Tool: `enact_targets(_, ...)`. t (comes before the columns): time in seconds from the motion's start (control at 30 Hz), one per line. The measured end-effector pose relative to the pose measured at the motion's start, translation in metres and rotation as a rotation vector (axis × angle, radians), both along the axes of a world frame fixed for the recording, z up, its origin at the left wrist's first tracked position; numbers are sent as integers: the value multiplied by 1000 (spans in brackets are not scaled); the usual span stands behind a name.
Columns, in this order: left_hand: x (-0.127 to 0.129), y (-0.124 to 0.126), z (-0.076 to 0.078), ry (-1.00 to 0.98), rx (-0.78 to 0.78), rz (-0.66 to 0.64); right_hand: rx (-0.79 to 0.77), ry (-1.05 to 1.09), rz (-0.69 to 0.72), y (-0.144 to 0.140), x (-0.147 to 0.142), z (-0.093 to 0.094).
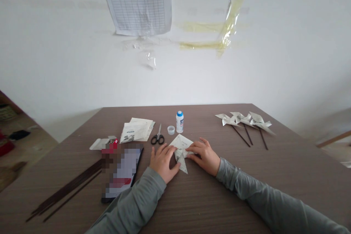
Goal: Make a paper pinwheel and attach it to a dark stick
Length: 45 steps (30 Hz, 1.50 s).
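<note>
A folded printed paper (181, 156) lies on the table (214, 197) in front of the person, between the two hands. The left hand (163, 162) rests along its left side, thumb parted from the spread fingers. The right hand (206, 156) reaches in from the other side with bent fingers, fingertips on the paper near its middle; whether they pinch a fold cannot be told.

Close around this spot, black-handled scissors (157, 138) lie just beyond the left hand, blades pointing away. A loose stack of printed sheets (137, 131) lies to their left. A dark-edged phone (124, 172), partly pixelated, lies beside the left forearm, whose sleeve overlaps its near end. Further left is a bundle of thin brown sticks (70, 187). Well to the right, three paper pinwheels (241, 119) on brown sticks lie side by side.

A white bottle (179, 123) with a blue top stands upright just behind the folded paper; its contents are hidden. Beside it sits a small translucent cap (170, 130). By the sheets is a small red-and-white box (113, 142), partly pixelated, with tiny items at its top, too small to make out.
</note>
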<state>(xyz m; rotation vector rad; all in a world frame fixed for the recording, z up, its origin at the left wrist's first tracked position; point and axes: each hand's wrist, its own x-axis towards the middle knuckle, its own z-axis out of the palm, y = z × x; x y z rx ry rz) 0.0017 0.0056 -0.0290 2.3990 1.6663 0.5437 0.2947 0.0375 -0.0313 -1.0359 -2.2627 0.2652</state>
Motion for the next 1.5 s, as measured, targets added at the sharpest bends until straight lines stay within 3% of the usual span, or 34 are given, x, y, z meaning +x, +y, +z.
enact_targets(0.23, 0, -1, 2, -13, 13, 9, 48, -86, 7, -5, -4, 6)
enact_targets(0.47, 17, -10, 18, 51, 47, 61, 171, -102, -5, -9, -7, 6)
enact_targets(1.5, 27, -19, 41, 69, 25, 83, 190, -102, 11, -5, -4, -3)
